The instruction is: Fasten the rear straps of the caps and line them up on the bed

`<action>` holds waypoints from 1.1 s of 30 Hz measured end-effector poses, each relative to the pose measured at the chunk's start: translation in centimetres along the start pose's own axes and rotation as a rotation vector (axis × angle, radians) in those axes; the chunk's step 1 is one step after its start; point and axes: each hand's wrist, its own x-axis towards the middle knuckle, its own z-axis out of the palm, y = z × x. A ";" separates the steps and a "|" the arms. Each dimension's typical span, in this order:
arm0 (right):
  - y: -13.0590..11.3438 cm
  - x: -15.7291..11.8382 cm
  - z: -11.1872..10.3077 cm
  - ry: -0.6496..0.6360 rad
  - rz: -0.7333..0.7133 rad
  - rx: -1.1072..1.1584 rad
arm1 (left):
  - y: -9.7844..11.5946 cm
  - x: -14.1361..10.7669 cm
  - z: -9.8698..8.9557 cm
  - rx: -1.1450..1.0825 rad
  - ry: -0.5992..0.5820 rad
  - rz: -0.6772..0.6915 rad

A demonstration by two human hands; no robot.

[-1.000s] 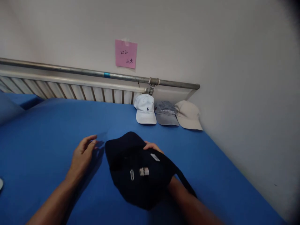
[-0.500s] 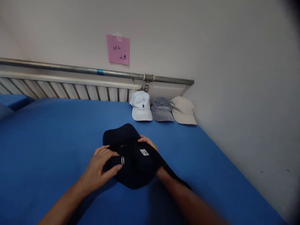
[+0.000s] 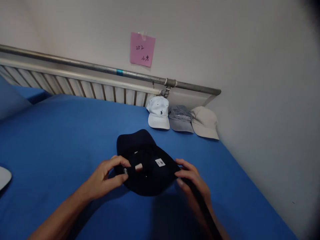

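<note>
A dark navy cap (image 3: 150,180) is tilted with its inside toward me, its brim pointing to the upper left and a white label showing inside. My left hand (image 3: 107,175) pinches the cap's back strap near a small metal buckle, thumb and fingers closed on it. At the cap's right edge, my right hand (image 3: 193,180) has its fingers around a long black strap (image 3: 200,200) that runs down toward me; the fingertips touch the cap's edge. The right thumb is blurred.
White (image 3: 158,113), grey (image 3: 180,119) and beige (image 3: 205,122) caps stand in a row at the back of the blue surface (image 3: 62,140). Behind them are a radiator (image 3: 82,89) and a metal pipe (image 3: 87,66). A white object (image 3: 4,177) shows at the left edge.
My right hand has come out from behind the cap to its right edge, by the black strap. The cap's inside shows more. The view has shifted left.
</note>
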 end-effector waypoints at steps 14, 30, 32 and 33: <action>-7.3 5.9 1.4 -0.119 0.284 0.620 | 0.2 0.4 -1.9 -0.095 0.057 -0.232; -4.8 5.3 5.2 -0.319 0.626 0.615 | -0.5 0.7 -1.3 -0.147 -0.091 -0.440; -5.0 5.4 4.9 -0.310 0.686 0.696 | -0.5 0.7 -1.4 -0.119 -0.162 -0.465; -5.1 5.4 4.7 -0.301 0.694 0.720 | -0.5 0.7 -1.4 -0.106 -0.190 -0.473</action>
